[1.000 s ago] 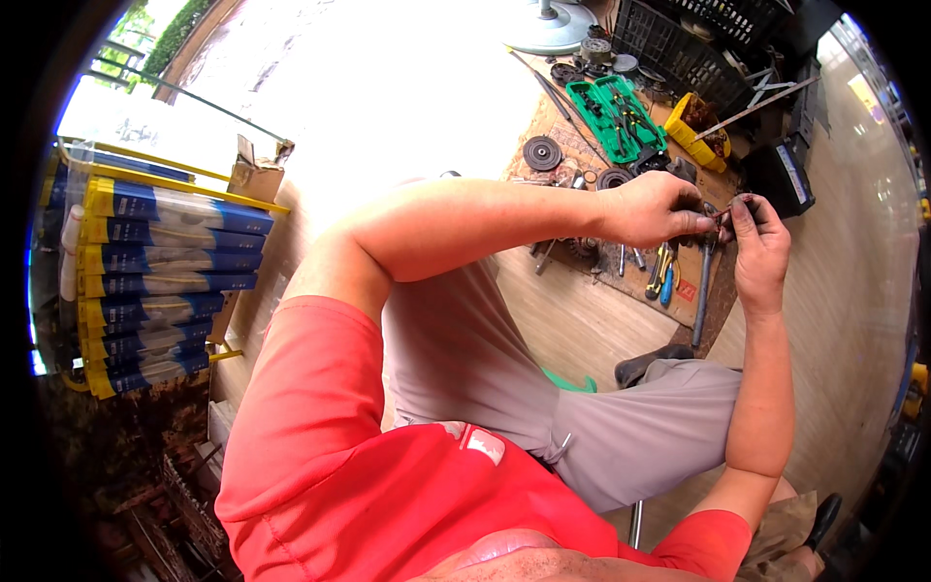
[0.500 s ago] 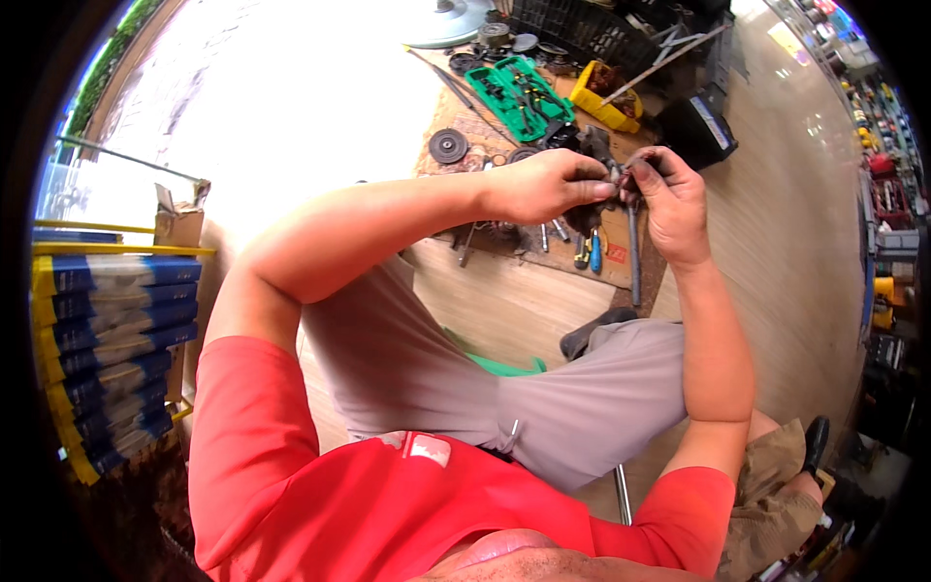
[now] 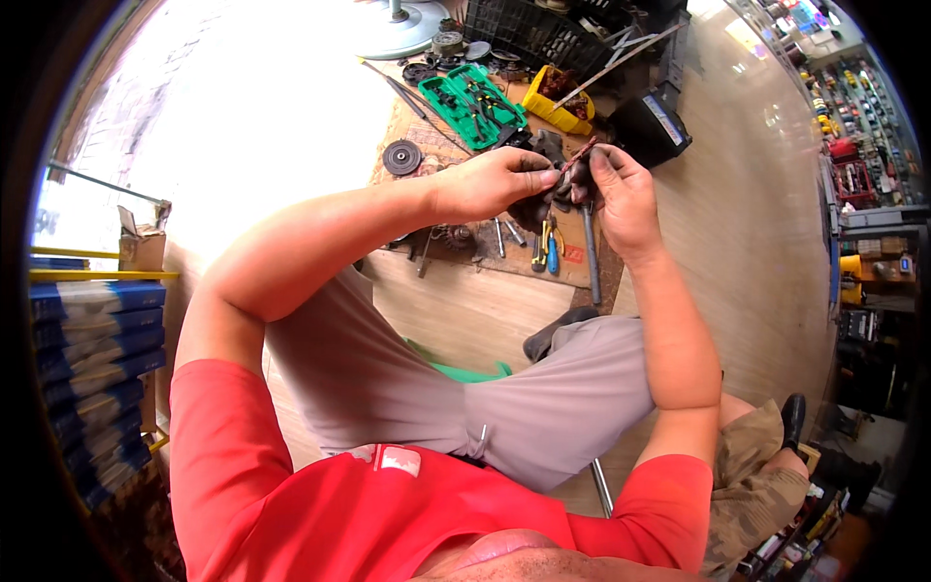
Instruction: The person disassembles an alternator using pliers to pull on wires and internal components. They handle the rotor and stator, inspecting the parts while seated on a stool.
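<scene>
A thin reddish-brown strip (image 3: 579,155) stretches at a slant between my hands. My left hand (image 3: 499,184), fingers blackened, pinches its lower end. At its upper end, the thumb and fingertips of my right hand (image 3: 626,199) are closed. Just beneath lies a dark, greasy metal part (image 3: 549,145), partly covered by my fingers. A grey metal bar (image 3: 592,254) runs from below my right hand toward me. Near it on the board lie a blue-handled screwdriver (image 3: 553,254) and a yellow-and-black-handled tool (image 3: 538,254).
A stained board (image 3: 388,131) carries a green tool case (image 3: 475,107), a yellow bin (image 3: 543,112) of brown pieces and a dark round disc (image 3: 401,157). Behind stands a black crate (image 3: 533,39). Blue boxes (image 3: 97,339) are stacked left. Another person's leg (image 3: 761,495) is at lower right.
My hands have drawn slightly apart, and the reddish-brown strip now shows between them. The whole view has shifted, so the surroundings sit further left.
</scene>
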The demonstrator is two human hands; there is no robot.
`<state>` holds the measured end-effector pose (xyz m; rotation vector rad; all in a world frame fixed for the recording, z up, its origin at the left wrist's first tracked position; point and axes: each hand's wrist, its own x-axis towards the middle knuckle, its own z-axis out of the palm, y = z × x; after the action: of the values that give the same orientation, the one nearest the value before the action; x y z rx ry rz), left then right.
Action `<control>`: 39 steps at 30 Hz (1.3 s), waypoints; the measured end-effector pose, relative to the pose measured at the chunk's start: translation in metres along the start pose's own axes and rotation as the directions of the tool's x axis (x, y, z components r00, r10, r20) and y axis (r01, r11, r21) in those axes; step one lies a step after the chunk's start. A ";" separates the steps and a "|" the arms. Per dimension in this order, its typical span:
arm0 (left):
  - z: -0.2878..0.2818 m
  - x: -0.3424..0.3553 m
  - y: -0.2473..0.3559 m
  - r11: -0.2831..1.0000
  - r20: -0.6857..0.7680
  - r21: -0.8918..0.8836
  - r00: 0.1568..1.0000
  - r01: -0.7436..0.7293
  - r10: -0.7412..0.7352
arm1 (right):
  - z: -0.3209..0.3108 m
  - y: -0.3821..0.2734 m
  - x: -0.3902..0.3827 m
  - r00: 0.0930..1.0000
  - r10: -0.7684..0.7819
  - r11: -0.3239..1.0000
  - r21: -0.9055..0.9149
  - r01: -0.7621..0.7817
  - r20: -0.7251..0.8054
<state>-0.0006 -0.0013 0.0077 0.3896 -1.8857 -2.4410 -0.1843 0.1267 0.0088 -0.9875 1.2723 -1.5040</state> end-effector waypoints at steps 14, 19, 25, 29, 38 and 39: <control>0.001 0.001 -0.004 0.993 0.029 0.095 0.997 -0.069 0.066 | 0.001 0.000 -0.001 1.000 -0.013 0.999 -0.043 0.013 -0.005; -0.003 -0.003 -0.003 0.999 0.094 0.032 0.996 0.007 -0.010 | 0.002 -0.003 -0.003 0.999 -0.039 0.997 -0.072 0.040 0.012; -0.002 0.003 -0.009 0.987 0.147 -0.149 0.989 0.052 -0.030 | 0.007 -0.006 -0.005 0.998 -0.067 0.993 -0.098 0.066 -0.008; -0.002 0.005 -0.011 0.999 0.062 -0.053 0.998 -0.014 0.017 | 0.009 -0.004 -0.003 0.987 -0.098 0.988 -0.128 0.083 -0.124; -0.002 0.010 -0.019 0.996 0.002 0.065 0.998 -0.066 0.066 | 0.009 -0.002 -0.001 0.974 -0.096 0.990 -0.125 0.071 -0.207; -0.003 0.010 -0.019 0.994 -0.001 0.085 0.997 -0.073 0.073 | 0.009 -0.002 0.000 0.972 -0.099 0.989 -0.130 0.073 -0.214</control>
<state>-0.0072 -0.0004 -0.0126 0.3222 -1.9701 -2.3190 -0.1758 0.1248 0.0125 -0.9847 1.5095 -1.6555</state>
